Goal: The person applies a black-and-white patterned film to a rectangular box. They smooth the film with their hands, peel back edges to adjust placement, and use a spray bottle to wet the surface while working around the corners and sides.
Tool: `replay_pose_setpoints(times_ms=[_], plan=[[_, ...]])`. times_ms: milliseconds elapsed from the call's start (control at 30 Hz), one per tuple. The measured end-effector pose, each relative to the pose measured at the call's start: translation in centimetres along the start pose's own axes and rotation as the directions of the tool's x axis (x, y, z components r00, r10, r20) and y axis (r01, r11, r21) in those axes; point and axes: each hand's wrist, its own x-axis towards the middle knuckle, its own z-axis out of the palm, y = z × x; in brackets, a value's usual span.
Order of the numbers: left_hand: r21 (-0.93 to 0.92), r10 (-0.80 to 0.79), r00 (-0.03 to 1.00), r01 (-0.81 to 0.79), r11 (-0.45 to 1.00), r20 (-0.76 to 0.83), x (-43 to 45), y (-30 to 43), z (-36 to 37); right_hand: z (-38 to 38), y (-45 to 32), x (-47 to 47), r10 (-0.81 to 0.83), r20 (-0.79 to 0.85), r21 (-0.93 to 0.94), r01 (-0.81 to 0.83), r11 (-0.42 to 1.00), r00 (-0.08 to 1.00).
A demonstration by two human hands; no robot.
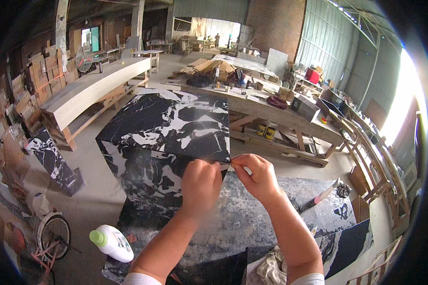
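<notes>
A large block clad in black-and-white marble-patterned slabs [171,124] stands before me, one corner pointing my way. My left hand [201,185] is curled at the top of its front face, close to that near corner. Its fingertips are hidden behind the knuckles. My right hand [255,174] reaches the same corner from the right, with thumb and index fingertip meeting there. Anything pinched between them is too small to make out. Below both hands spreads a stained, scuffed worktop [232,213].
A white bottle with a green cap [110,242] stands at the worktop's left. On the right lie a pale-nozzled tube [321,196], a dark crumpled wad [343,190] and a grey cloth [271,267]. A long workbench [271,107] runs beyond the block; a bicycle [51,238] stands lower left.
</notes>
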Motion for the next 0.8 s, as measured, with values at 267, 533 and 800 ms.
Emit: replay_pose_setpoints(times_ms=[267,533,800], plan=[[-0.029,0.026,0.999,-0.025,0.999,0.032,-0.2,-0.5,-0.3,0.6,0.5,-0.6,-0.002,0.000,-0.021,0.002,1.000,1.000],[0.008,0.047,0.997,-0.048,0.999,0.056,0.2,-0.1,-0.5,0.7,0.9,-0.9,-0.050,-0.023,-0.021,0.049,0.999,0.998],[0.005,0.083,0.992,-0.084,0.996,0.094,0.5,-0.4,-0.9,0.7,0.6,-0.7,-0.058,-0.034,-0.021,0.057,0.998,0.998]])
